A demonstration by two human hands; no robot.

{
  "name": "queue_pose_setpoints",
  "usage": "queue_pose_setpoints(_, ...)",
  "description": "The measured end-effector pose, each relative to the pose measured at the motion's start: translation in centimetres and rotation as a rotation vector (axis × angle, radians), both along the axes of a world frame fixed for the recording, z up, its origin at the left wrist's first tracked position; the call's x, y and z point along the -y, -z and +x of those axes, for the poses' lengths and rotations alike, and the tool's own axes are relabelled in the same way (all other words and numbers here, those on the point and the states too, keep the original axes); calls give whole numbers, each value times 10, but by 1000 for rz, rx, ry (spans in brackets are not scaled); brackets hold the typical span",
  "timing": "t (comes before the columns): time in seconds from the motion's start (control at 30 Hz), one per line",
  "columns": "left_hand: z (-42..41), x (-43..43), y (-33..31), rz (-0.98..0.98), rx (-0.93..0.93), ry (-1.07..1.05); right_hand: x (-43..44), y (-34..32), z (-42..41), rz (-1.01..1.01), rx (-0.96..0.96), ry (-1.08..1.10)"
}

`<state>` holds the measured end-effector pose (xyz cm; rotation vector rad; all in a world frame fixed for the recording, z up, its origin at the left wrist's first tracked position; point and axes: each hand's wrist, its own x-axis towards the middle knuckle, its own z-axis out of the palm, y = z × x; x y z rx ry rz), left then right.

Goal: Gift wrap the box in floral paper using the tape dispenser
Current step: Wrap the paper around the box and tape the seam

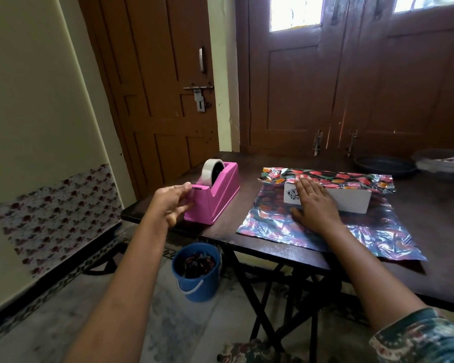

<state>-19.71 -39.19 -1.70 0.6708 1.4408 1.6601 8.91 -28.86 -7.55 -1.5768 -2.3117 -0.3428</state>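
Observation:
A white box (351,201) with a black printed emblem lies on a shiny floral paper sheet (378,231) spread over the dark table (247,237). The paper's far edge is folded up against the box. My right hand (315,205) lies flat over the box's left end, fingers spread, pressing it down. A pink tape dispenser (220,195) with a roll of clear tape (210,169) stands at the table's left corner. My left hand (172,203) is at the dispenser's near end, thumb by the cutter and fingers curled against its front face. No tape strip is visible in it.
A blue bucket (197,271) with dark scraps stands on the floor under the table's left edge. A dark round tray (385,166) and a plastic-covered bowl (440,161) sit at the back right. Brown doors (351,87) close off the far side.

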Motion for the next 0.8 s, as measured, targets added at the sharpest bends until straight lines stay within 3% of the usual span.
queue_pose_setpoints(0.5, 0, 2, 28, -96, -311, -50, 2, 0, -1, 0, 8, 1)
queue_pose_setpoints(0.57, -2, 0, 27, -119, -445, -88, 1, -1, -1, -5, 8, 2)
queue_pose_setpoints(0.7, 3, 0, 16, -294, -998, -258, 2, -1, 0, -6, 12, -3)
queue_pose_setpoints(0.8, 2, 2, 14, -409, -1159, -358, 1, -3, 0, -7, 14, -4)
